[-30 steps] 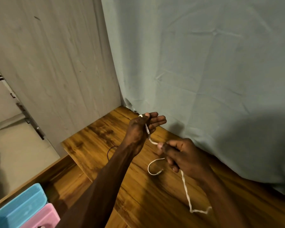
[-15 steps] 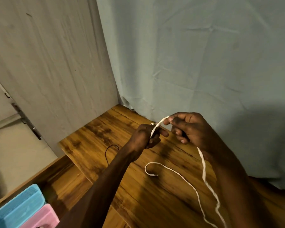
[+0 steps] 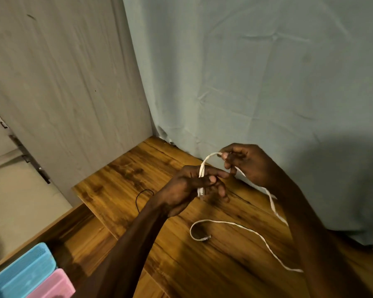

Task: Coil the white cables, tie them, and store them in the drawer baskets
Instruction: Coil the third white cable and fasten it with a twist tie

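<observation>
A thin white cable (image 3: 230,223) runs between both hands above the wooden tabletop (image 3: 127,175). My left hand (image 3: 192,186) is closed on a doubled stretch of it, with two strands passing through the fingers. My right hand (image 3: 248,164) pinches the cable just up and to the right, so a short arch of cable joins the two hands. The rest trails down under my right forearm and loops back across the wood. Its free end, a small plug, lies on the table below my left hand.
A blue basket (image 3: 22,274) and a pink basket (image 3: 52,284) sit in the open drawer at the bottom left. A thin black cord (image 3: 141,195) lies on the wood behind my left wrist. A grey-green curtain (image 3: 256,82) hangs behind the table, a pale panel to the left.
My right hand has laid another length of cable into my left hand, which now grips two strands. The loose loop on the table has shifted a little to the right.
</observation>
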